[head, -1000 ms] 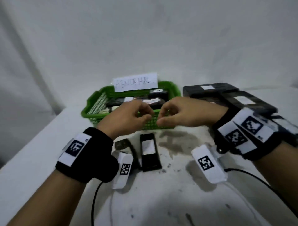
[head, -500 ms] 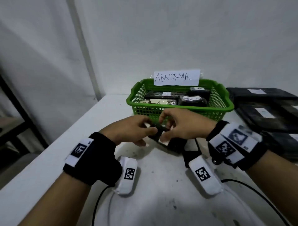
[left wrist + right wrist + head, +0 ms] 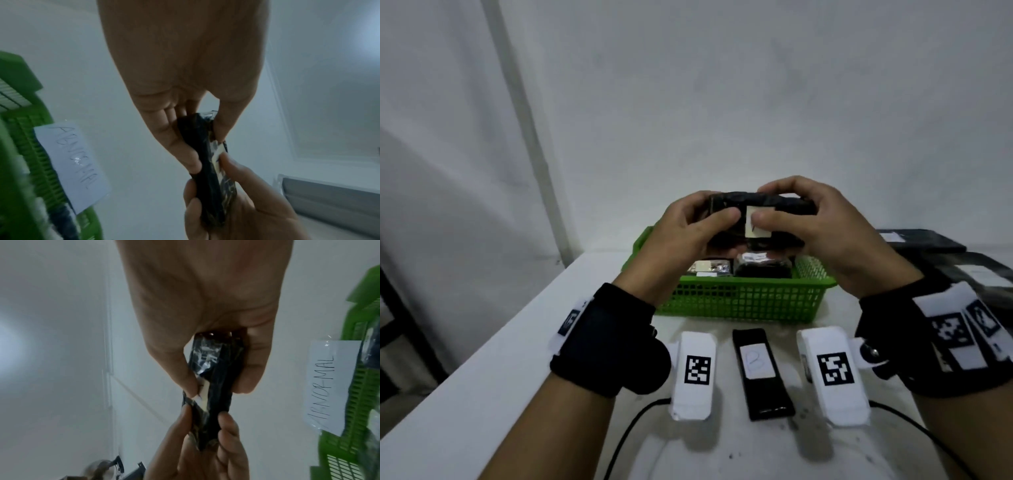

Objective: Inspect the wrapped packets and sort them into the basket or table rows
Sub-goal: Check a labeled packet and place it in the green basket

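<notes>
Both hands hold one black wrapped packet (image 3: 784, 205) with a white label up in the air above the green basket (image 3: 736, 303). My left hand (image 3: 688, 233) grips its left end, thumb on the front face. My right hand (image 3: 818, 222) grips the right end, thumb pressing on the label. The left wrist view shows the packet (image 3: 205, 162) edge-on between the fingers of both hands, and so does the right wrist view, packet (image 3: 213, 378). The basket holds several wrapped packets and carries a paper sign (image 3: 327, 382) reading ABNORMAL. Another black packet (image 3: 760, 371) with a white label lies on the table below my hands.
Larger black packets (image 3: 928, 243) lie in rows at the right of the white table (image 3: 722, 452). Two white tagged devices (image 3: 695, 373) (image 3: 832, 373) with cables flank the lying packet. The table's left edge runs diagonally, with a dark frame on the far left.
Both hands have lifted the packet from just above the table to well above the basket and turned its labelled face toward me. The head view has tilted up and shifted.
</notes>
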Available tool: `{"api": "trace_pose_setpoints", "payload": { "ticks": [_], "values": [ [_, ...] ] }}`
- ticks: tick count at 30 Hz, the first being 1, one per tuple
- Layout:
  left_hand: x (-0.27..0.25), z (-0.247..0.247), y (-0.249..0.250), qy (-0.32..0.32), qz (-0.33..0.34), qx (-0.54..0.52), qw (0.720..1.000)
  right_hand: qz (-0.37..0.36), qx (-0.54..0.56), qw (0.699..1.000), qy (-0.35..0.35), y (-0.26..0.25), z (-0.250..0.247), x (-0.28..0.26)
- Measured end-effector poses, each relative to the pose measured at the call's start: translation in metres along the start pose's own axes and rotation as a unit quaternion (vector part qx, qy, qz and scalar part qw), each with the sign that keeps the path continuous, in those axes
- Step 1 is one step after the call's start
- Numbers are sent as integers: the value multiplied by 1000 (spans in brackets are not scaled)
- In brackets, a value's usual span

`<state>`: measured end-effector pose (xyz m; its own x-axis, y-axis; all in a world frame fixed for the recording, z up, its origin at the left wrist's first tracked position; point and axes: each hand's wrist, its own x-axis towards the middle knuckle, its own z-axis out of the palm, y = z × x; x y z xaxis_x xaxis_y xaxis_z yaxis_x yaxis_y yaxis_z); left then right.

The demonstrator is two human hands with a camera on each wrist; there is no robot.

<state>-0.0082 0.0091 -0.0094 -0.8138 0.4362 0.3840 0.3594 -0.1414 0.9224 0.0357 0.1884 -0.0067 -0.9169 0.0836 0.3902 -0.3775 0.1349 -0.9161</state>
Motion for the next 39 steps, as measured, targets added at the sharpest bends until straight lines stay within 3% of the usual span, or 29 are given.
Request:
{"api": "trace_pose_setpoints", "payload": {
  "ticks": [5, 15, 22, 27, 32, 39],
  "values": [
    [14, 22, 5, 2, 20, -20, 1000, -28, 67, 996, 48, -10, -21, -3],
    [16, 22, -10, 24, 76, 60, 995, -50, 26, 995, 82, 0, -10, -2],
    [14, 19, -6, -7, 55, 4, 998, -53, -27, 996, 68, 1, -12, -3],
    [17, 16, -10, -12, 80, -16, 997, 18, 3, 1000, 1, -3, -18, -5],
    [18, 19, -14, -21, 85, -7, 996, -23, 6, 999, 38, -1, -16, -3],
    [17, 22, -14, 21, 120, 13, 992, -73, -24, 993, 88, 4, -10, -2]
  ]
}}
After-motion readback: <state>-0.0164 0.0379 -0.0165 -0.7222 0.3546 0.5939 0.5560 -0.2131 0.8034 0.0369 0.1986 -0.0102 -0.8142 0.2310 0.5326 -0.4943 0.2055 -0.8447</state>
